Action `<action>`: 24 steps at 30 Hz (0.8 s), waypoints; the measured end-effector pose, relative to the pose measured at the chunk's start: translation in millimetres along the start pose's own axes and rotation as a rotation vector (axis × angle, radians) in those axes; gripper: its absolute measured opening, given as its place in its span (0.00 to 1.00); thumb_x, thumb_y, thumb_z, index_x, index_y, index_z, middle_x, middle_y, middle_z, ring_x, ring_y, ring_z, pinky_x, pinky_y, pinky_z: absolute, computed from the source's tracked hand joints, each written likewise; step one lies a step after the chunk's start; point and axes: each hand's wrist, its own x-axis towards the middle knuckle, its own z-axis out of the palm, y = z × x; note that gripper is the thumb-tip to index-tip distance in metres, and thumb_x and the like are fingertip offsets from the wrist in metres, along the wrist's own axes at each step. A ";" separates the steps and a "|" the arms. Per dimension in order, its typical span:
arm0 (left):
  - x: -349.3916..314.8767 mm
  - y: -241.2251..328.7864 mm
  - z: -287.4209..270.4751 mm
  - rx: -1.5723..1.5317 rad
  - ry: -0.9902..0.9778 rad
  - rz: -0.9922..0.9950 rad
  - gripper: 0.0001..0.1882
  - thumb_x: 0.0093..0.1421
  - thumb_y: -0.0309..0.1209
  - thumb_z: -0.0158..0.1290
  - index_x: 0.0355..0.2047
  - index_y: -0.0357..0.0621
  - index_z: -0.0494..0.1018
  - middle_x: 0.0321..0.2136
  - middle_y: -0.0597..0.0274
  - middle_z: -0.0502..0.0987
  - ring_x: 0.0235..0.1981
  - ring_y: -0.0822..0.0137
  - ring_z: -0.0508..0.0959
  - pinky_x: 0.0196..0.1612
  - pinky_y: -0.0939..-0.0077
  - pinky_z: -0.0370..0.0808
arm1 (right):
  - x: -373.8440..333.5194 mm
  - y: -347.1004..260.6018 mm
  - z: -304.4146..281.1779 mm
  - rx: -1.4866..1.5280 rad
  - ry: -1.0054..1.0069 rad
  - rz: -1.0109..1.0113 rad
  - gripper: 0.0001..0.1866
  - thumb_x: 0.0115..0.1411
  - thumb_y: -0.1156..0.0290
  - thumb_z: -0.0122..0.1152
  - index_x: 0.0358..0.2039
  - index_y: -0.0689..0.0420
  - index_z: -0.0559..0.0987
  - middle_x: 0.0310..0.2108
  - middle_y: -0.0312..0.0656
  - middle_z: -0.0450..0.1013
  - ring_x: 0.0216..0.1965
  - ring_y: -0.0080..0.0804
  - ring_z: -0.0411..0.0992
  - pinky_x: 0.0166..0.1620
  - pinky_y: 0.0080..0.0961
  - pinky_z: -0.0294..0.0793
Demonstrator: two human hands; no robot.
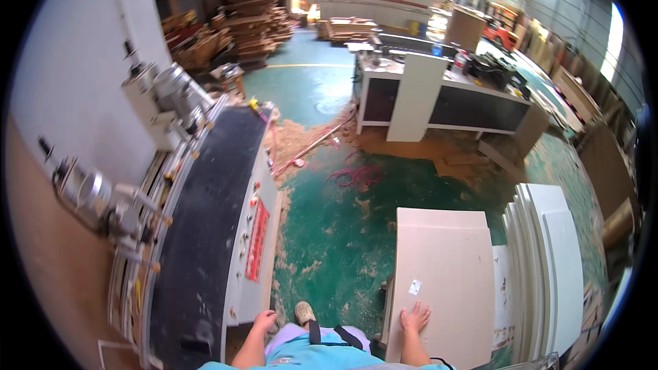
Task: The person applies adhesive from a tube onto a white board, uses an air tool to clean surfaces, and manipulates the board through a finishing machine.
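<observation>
My right hand (415, 316) rests flat, fingers spread, on the top of a pale stack of boards (445, 260). A small white label (415, 287) lies on the top board just beyond my fingertips. My left hand (265, 320) hangs beside the near end of a long machine (199, 192) with a black bed. Its fingers look loosely curled together, and I see nothing in them. A red control panel (257, 241) is on the machine's side, ahead of that hand.
White panels (555, 267) stand on edge to the right of the stack. Motor units (103, 195) line the machine's left side. Ahead, a cluttered workbench (473, 106) has a white board (416, 96) leaning on it. Sawdust and a pink hose (356, 176) lie on the green floor.
</observation>
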 end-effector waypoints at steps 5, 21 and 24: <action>111.5 168.4 14.7 0.041 -0.130 0.154 0.22 0.56 0.38 0.57 0.49 0.41 0.77 0.43 0.52 0.81 0.46 0.61 0.79 0.49 0.69 0.74 | 31.2 -23.1 -10.4 0.116 -0.002 0.328 0.38 0.53 0.51 0.62 0.63 0.51 0.64 0.66 0.56 0.51 0.69 0.54 0.45 0.70 0.46 0.44; 397.0 535.8 75.8 0.248 -0.285 0.300 0.19 0.57 0.31 0.55 0.49 0.38 0.75 0.34 0.58 0.79 0.33 0.67 0.78 0.37 0.73 0.76 | 169.4 -131.8 -30.4 0.107 0.363 1.124 0.30 0.66 0.53 0.46 0.66 0.52 0.60 0.69 0.52 0.50 0.69 0.53 0.48 0.68 0.49 0.48; 425.2 554.4 61.5 0.249 -0.389 0.175 0.13 0.60 0.36 0.50 0.41 0.41 0.76 0.32 0.55 0.79 0.24 0.66 0.77 0.21 0.72 0.71 | 261.2 -132.5 -19.7 0.212 0.290 1.430 0.37 0.58 0.48 0.50 0.65 0.51 0.61 0.68 0.54 0.48 0.70 0.53 0.44 0.68 0.58 0.44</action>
